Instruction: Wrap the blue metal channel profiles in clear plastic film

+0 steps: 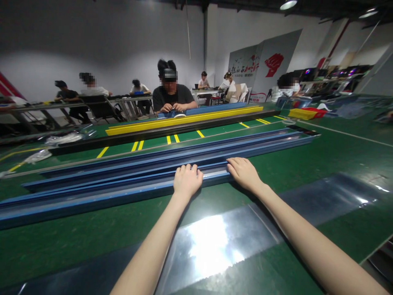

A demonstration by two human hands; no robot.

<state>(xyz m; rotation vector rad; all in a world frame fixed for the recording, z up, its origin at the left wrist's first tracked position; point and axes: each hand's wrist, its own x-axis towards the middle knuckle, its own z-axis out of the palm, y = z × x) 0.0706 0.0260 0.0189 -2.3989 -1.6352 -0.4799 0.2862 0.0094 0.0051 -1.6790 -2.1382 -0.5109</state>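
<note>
A long blue channel point(101, 199) with raised edges lies across the green table in front of me. My left hand point(188, 179) rests over it near the middle, fingers curled around its far edge. To the right, my right hand point(244, 173) grips the same channel, its fingers bent over the rim and its thumb hidden. A short stretch of the channel shows between the two hands. Just behind it, almost touching, run more blue channels point(135, 167) of the same kind.
Clear plastic film point(224, 241) lies on the table point(307, 262) beneath my forearms. Farther back are a black rail point(172, 130) and a yellow rail point(184, 119). A co-worker point(172, 92) sits opposite. Yellow and red trays point(316, 113) stand at the far right.
</note>
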